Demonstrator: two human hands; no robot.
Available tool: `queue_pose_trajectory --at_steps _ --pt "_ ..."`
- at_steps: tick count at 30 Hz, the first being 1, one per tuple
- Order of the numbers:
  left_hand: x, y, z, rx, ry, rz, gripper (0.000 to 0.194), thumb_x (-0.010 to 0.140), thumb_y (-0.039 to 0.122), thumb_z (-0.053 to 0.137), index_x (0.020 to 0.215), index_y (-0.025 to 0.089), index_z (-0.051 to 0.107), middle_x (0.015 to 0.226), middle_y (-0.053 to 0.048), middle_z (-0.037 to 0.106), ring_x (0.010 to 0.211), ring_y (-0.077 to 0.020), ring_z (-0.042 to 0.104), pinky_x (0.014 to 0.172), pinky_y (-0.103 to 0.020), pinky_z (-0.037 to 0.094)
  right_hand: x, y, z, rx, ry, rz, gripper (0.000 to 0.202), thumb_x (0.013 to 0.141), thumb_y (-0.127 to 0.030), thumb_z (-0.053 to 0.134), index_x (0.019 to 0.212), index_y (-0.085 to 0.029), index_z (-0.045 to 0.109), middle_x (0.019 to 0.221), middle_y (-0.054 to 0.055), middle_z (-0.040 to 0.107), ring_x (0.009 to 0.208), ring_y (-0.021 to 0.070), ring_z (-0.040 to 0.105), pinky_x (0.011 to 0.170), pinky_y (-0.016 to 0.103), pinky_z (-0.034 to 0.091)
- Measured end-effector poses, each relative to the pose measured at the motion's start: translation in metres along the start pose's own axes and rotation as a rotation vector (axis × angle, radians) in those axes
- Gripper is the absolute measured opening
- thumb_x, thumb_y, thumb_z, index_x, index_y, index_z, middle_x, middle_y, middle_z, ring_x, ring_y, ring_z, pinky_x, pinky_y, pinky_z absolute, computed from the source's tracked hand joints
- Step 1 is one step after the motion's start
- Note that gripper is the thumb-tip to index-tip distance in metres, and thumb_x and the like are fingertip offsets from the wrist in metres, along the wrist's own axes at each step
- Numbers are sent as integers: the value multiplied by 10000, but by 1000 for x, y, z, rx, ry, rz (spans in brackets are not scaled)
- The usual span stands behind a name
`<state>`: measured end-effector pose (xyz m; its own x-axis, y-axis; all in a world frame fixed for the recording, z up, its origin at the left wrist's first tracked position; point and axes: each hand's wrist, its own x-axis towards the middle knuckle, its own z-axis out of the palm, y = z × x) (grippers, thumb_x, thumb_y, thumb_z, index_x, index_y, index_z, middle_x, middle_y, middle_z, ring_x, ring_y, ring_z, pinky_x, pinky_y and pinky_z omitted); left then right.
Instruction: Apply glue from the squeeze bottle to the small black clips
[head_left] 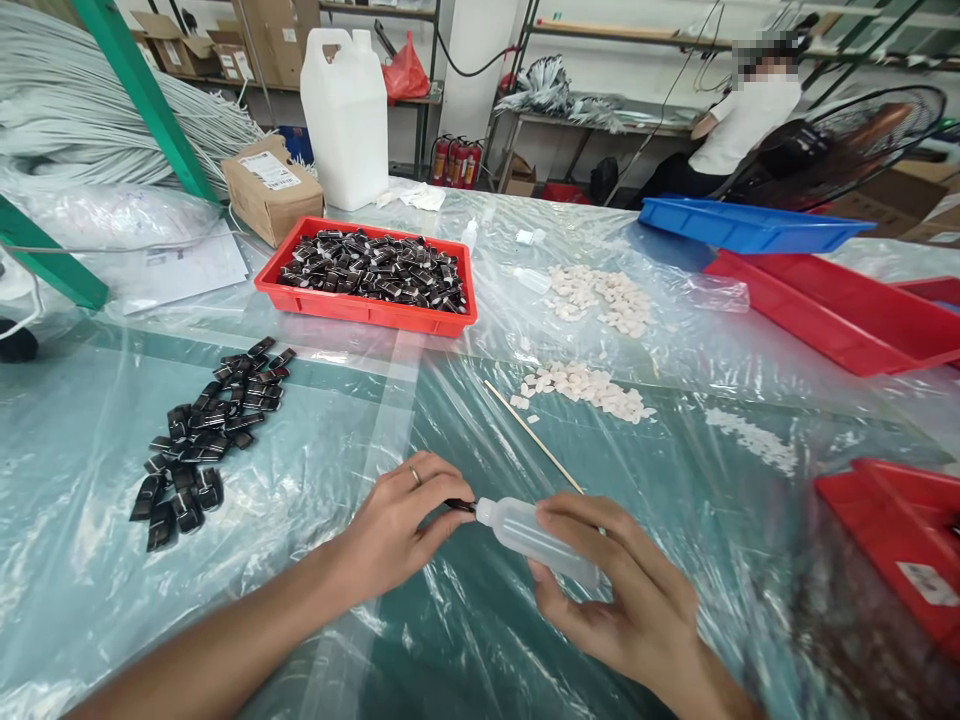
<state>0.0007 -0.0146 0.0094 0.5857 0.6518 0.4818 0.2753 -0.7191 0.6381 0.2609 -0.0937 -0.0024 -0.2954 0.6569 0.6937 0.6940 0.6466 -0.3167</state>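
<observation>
Between thumb and fingers, my left hand (409, 520) pinches a small black part (459, 505), mostly covered by the fingertips. My right hand (622, 590) is wrapped round a translucent squeeze bottle (536, 538), which lies nearly level with its nozzle end at the black part. Whether the nozzle touches the part cannot be made out. Loose black parts (214, 415) lie in a pile at the left. Beyond my hands is a pile of small whitish pieces (585, 390), with a thin wooden stick (534, 436) beside it.
A red tray (367, 312) full of black parts stands behind, near a white jug (345, 120) and a cardboard box (271, 190). More whitish pieces (600, 298) lie further back. Blue (750, 225) and red trays (847, 310) are at the right. A person (742, 120) sits in the background.
</observation>
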Motion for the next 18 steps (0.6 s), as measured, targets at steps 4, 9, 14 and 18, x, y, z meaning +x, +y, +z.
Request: queue_pose_trajectory --at_steps 4,9,14,18 --pt "0 1 -1 -35 -10 -22 60 1031 226 616 1089 212 609 1009 -30 663 904 -150 662 795 -250 571 2 -1 0 164 49 125 648 931 -162 859 1520 -428 815 1145 115 922 912 340 922 685 421 789" --pt "-2 1 -1 -108 -27 -54 68 1032 204 616 1087 229 584 1029 -26 675 925 -144 671 797 -237 559 -5 18 0 577 144 612 260 974 -336 966 1218 -405 905 1171 74 934 1007 255 922 763 299 758" --pt "-6 -3 3 -129 -18 -77 92 1040 273 602 1110 254 545 1034 -31 686 900 -167 694 741 -259 569 -6 44 12 707 101 760 282 1154 -527 783 1375 -353 808 1055 62 955 882 240 939 810 345 778" --pt "-7 -7 8 -118 40 -87 106 1023 338 619 1067 265 556 991 -10 692 867 -171 708 704 -248 582 -6 45 33 615 -11 733 410 999 -524 959 1318 -287 862 1137 94 985 1024 293 957 923 410 801"
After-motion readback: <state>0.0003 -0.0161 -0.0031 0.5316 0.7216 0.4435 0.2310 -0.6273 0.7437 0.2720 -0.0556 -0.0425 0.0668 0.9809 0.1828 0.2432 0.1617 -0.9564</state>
